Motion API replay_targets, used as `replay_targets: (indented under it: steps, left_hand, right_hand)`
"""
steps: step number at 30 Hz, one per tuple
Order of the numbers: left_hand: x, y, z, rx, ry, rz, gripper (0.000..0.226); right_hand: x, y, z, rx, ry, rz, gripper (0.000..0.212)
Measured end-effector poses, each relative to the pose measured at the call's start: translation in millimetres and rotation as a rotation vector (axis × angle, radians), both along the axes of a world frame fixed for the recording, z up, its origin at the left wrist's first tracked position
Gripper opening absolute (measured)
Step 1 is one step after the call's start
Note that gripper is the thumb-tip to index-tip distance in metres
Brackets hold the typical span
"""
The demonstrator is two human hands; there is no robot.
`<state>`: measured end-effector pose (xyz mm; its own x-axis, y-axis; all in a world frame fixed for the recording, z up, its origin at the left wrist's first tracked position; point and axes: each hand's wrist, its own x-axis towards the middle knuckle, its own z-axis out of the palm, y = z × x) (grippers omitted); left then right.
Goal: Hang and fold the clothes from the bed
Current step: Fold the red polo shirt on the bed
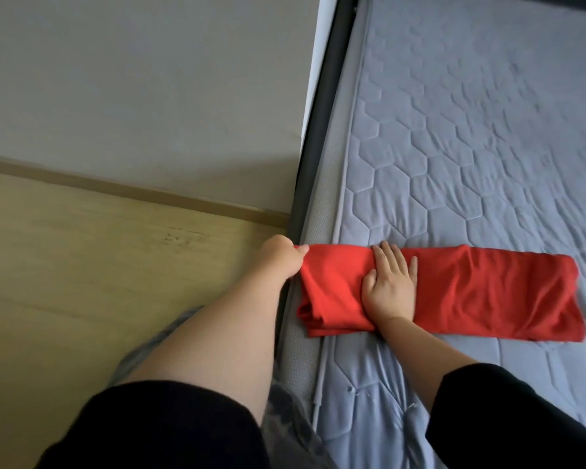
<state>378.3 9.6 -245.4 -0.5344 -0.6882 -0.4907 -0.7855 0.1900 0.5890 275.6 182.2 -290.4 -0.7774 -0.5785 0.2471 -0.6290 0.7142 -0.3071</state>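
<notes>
Folding was the step in hand: a red garment [471,292], already a long strip, lay near the mattress [454,147] edge. The left hand [281,257] pinched its end; the right hand [389,289] pressed flat, fingers straight, mid-strip. Next, probably, bringing that end across. No writing was readable.

Red garment [471,292] – mattress [471,147] grey-blue w/ hex quilting, sleeves [521,418] prob. black.
</notes>
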Motion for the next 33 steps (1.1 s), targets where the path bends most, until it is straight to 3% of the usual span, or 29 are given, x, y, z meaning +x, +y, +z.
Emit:
replay_targets:
  steps: [3, 6, 9, 12, 15, 17, 18, 21, 24, 26, 30, 33]
  left_hand:
    - [9, -14, 21, 0.282, 0.041, 0.008, 0.057]
    - [25, -12, 31, 0.490, -0.133, -0.222, 0.054]
    - [30, 7, 33, 0.417, -0.174, -0.447, 0.034]
    - [32, 13, 31, 0.255, -0.106, -0.462, 0.030]
    - [37, 15, 23, 0.124, -0.299, -0.490, 0.025]
    - [37, 20, 20, 0.116, -0.365, -0.459, 0.022]
    - [34, 21, 18, 0.120, -0.345, -0.441, 0.031]
    - [23, 23, 17, 0.259, -0.114, -0.221, 0.057]
    - [11, 27, 23, 0.595, 0.223, 0.116, 0.037]
    - [6, 29, 22, 0.683, 0.294, 0.162, 0.023]
    - [8, 41, 14, 0.473, 0.127, 0.043, 0.043]
    - [14, 47, 18, 0.439, 0.194, 0.099, 0.042]
  right_hand:
    - [0, 0, 0, -0.004, -0.004, -0.004, 0.062]
    - [0, -1, 1, -0.004, -0.009, -0.003, 0.062]
    - [1, 0, 2, 0.002, -0.018, -0.001, 0.063]
    - [1, 1, 3, 0.000, -0.020, -0.001, 0.063]
    - [3, 1, 4, -0.001, -0.023, 0.001, 0.063]
    - [3, 1, 4, -0.001, -0.028, 0.009, 0.064]
    - [3, 1, 4, -0.001, -0.031, 0.011, 0.064]
    - [1, 1, 3, -0.006, -0.029, 0.013, 0.064]
    - [1, 2, 2, -0.017, -0.019, 0.010, 0.063]
    - [0, 1, 1, -0.006, -0.021, 0.016, 0.063]
    - [-3, -3, 6, 0.134, -0.083, 0.034, 0.064]
    - [-5, -2, 13, 0.177, -0.133, 0.042, 0.056]
